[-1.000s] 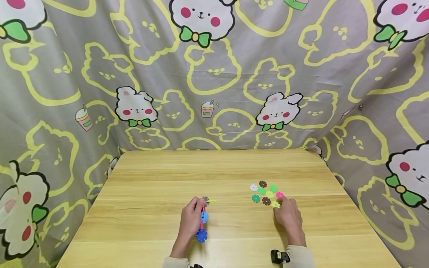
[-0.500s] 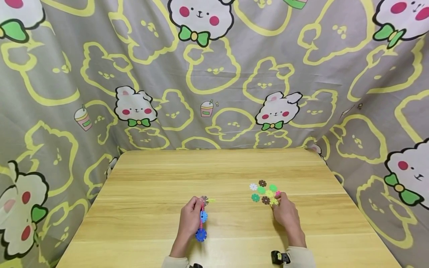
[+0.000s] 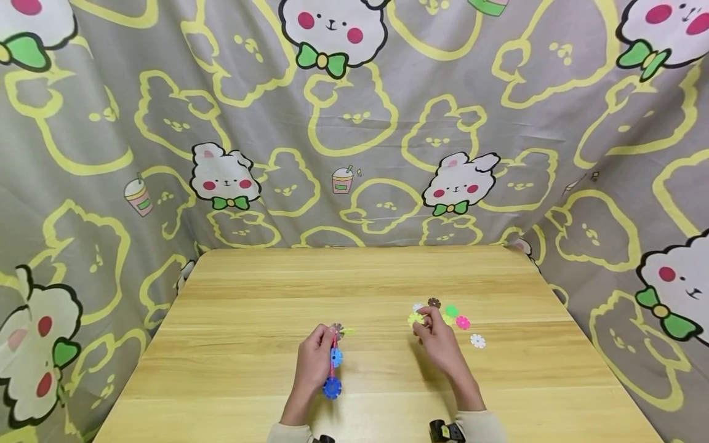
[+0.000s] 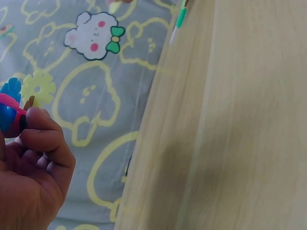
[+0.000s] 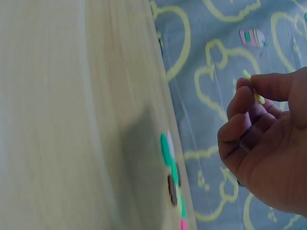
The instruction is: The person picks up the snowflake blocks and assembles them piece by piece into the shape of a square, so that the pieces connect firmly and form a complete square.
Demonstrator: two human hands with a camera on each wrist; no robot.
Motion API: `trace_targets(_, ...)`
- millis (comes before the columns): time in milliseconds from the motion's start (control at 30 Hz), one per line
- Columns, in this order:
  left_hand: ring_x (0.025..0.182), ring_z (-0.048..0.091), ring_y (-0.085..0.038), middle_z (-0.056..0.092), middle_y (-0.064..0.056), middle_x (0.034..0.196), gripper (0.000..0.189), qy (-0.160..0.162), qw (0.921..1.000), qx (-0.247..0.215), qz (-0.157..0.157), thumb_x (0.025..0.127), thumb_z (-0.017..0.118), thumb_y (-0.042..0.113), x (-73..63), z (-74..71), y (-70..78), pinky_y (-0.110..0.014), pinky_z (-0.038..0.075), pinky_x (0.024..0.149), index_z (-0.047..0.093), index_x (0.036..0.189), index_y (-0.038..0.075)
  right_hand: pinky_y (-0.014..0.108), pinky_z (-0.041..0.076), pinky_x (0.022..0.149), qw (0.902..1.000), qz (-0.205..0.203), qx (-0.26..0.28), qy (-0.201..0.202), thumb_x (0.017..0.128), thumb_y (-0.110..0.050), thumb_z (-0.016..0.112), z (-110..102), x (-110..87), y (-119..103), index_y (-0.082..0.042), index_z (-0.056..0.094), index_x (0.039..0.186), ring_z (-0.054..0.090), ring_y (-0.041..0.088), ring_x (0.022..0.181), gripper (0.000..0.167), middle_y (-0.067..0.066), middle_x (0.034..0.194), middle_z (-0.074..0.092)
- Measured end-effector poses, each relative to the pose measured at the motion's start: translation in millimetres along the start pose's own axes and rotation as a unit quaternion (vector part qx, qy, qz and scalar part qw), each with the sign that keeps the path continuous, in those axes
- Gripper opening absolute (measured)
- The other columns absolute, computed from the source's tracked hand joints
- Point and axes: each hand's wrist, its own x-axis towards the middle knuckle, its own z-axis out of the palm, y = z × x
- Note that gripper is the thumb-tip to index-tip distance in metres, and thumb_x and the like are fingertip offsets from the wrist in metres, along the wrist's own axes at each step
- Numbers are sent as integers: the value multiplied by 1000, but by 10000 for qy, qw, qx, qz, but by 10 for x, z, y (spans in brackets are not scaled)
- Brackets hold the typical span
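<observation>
My left hand grips a joined chain of notched plastic discs. In it are a dark blue disc, a light blue disc, a greyish-brown disc and a pink one seen edge-on. A yellow disc sticks out at the chain's far end. Between thumb and forefinger, my right hand pinches a single yellow notched disc, raised above the table. In the right wrist view that yellow disc shows only its edge. The right hand covers part of the loose discs behind it.
Loose discs lie on the wooden table around my right hand: a brown disc, a green disc, a pink disc and a white disc among them. A patterned curtain surrounds the table's back and sides.
My right hand has picked up a yellow disc from the pile and moved left with it. A white disc it had covered now shows. The left hand has barely moved.
</observation>
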Motion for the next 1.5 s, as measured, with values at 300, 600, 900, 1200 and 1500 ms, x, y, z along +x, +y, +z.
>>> trace_targets(300, 50, 39, -3, 58, -3, 73, 38, 7, 10000, -27, 4, 101, 49, 36, 3, -11, 10, -20, 33, 46, 62, 87, 3, 30, 50, 62, 9963, -319, 757, -237, 95, -7, 57, 241, -56, -183, -8, 55, 122, 55, 17, 67, 27, 9, 81, 58)
trace_targets(600, 51, 40, -4, 67, -13, 86, 37, -41, 9999, -104, -21, 101, 49, 34, 14, -6, 6, -19, 33, 46, 60, 83, 4, 26, 47, 59, 9915, -386, 958, -794, 96, -10, 57, 475, -99, -345, -16, 62, 119, 55, 17, 68, 24, 8, 82, 57)
trace_targets(900, 48, 42, -5, 54, 0, 66, 34, 11, 10000, -8, 41, 101, 50, 32, 11, -3, -7, -21, 36, 45, 56, 76, 9, 23, 45, 59, 9901, -533, 708, -1092, 98, -17, 57, 621, -114, -412, -17, 61, 122, 55, 13, 67, 25, 6, 83, 59)
trace_targets(1200, 52, 44, -6, 55, 1, 68, 33, 3, 10000, -12, 29, 101, 51, 31, 3, 11, -14, -21, 37, 46, 57, 75, 10, 23, 46, 59, 9894, -611, 608, -1170, 97, -21, 58, 676, -107, -402, -14, 61, 122, 55, 15, 68, 26, 7, 83, 59)
trace_targets(1500, 50, 43, -7, 55, 1, 67, 33, 38, 10000, -5, 42, 101, 51, 29, -1, 30, 3, -22, 37, 45, 57, 75, 10, 26, 48, 59, 9898, -594, 691, -1096, 96, -19, 60, 696, -115, -428, -9, 62, 121, 55, 13, 66, 27, 7, 81, 60)
